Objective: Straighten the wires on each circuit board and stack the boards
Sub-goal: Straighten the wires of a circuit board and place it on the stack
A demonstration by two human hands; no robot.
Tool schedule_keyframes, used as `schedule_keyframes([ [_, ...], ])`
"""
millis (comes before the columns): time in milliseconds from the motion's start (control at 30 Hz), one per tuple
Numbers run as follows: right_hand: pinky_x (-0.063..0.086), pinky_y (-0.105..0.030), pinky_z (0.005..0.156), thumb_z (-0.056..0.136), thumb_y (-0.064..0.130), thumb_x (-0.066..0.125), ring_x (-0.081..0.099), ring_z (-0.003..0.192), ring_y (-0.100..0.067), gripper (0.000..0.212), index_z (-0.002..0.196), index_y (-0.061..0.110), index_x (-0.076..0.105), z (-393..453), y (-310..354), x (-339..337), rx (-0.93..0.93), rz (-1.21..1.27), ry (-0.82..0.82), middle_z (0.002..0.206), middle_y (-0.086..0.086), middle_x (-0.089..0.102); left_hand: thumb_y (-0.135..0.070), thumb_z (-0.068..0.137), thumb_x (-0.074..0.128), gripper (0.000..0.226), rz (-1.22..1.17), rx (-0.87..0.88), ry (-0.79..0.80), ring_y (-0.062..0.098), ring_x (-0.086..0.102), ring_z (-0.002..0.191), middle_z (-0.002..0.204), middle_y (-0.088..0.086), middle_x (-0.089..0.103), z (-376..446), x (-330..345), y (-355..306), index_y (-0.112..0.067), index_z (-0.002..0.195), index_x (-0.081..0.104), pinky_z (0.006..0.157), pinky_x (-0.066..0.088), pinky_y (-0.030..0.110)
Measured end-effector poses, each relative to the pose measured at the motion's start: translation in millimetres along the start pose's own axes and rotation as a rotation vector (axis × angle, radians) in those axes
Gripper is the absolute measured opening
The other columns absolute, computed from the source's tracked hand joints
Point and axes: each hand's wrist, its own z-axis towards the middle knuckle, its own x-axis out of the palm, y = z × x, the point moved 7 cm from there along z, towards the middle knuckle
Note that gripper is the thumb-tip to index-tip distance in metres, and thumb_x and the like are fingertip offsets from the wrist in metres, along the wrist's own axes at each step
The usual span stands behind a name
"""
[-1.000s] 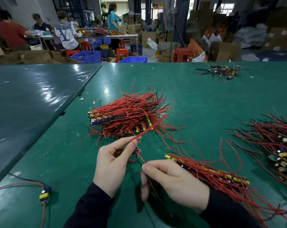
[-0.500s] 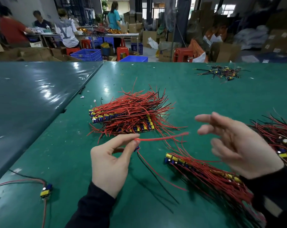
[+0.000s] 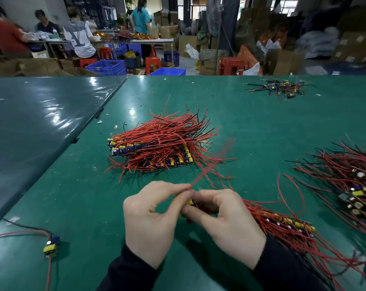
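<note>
Hands meet at lower centre: left hand (image 3: 150,219) and right hand (image 3: 228,221) both pinch a small circuit board (image 3: 190,201), mostly hidden by fingers; its red wire (image 3: 211,164) is motion-blurred.

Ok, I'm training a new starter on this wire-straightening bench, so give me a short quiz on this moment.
1. True or false: both hands grip the small circuit board with red wires.
2. The lone yellow-and-blue board lies: A) near left, B) far right, C) on the stack.
3. What colour is the table covering?

Key: 1 true: left hand and right hand pinch it together. 2 A. 3 green.
</note>
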Motion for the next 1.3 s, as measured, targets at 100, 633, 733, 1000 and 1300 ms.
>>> schedule_keyframes([
  [100, 0.048, -0.048, 0.065, 0.079, 0.036, 0.064, 0.052, 0.059, -0.018, 0.028, 0.074, 0.009, 0.068, -0.2, 1.2, 1.0, 0.023, 0.032, 0.021, 0.066, -0.012, 0.064, -0.016, 0.067, 0.075, 0.007, -0.291, -0.324, -0.032, 0.008, 0.068, 0.063, 0.07, -0.001, 0.074, 1.1, 0.8, 18.9, -0.017, 0.074, 0.075, 0.064, 0.051, 0.016],
  [633, 0.049, -0.02, 0.061, 0.082, 0.022, 0.061, 0.064, 0.058, -0.016, 0.017, 0.08, 0.009, 0.073, -6.4, -1.5, 22.3, 0.353, 0.69, 0.342, 0.072, -0.01, 0.07, -0.009, 0.046, 0.075, 0.016, -0.844, -0.807, 0.134, 0.025, 0.07, 0.062, 0.071, 0.015, 0.071, -3.6, 13.8, 38.0, -0.012, 0.061, 0.072, 0.055, 0.056, 0.026],
  [733, 0.05, -0.02, 0.059, 0.082, 0.023, 0.061, 0.063, 0.055, -0.014, 0.018, 0.078, 0.01, 0.073, -10.4, 3.8, 24.2, 0.417, 0.828, 0.462, 0.069, -0.008, 0.069, -0.016, 0.036, 0.092, 0.035, -0.956, -0.871, 0.252, 0.024, 0.071, 0.062, 0.07, 0.008, 0.071, -4.6, 19.0, 37.3, -0.014, 0.067, 0.074, 0.056, 0.056, 0.026],
  [1000, 0.047, -0.024, 0.057, 0.078, 0.053, 0.063, 0.064, 0.056, -0.016, 0.034, 0.073, 0.02, 0.067, -16.0, 14.1, 35.4, 0.383, 0.829, 0.621, 0.068, -0.006, 0.07, -0.019, 0.019, 0.097, 0.054, -1.11, -0.856, 0.231, 0.016, 0.067, 0.05, 0.059, 0.004, 0.066, 0.0, 14.3, 34.2, -0.015, 0.068, 0.076, 0.044, 0.051, 0.019],
  [1300, 0.038, -0.021, 0.048, 0.078, 0.024, 0.058, 0.063, 0.052, -0.019, 0.01, 0.079, 0.016, 0.064, -9.0, 4.3, 21.0, 0.319, 0.562, 0.307, 0.069, -0.011, 0.069, -0.023, 0.033, 0.091, 0.038, -0.8, -0.738, 0.184, 0.024, 0.071, 0.059, 0.065, 0.01, 0.07, 3.7, 8.1, 43.2, -0.016, 0.066, 0.073, 0.049, 0.054, 0.022],
])
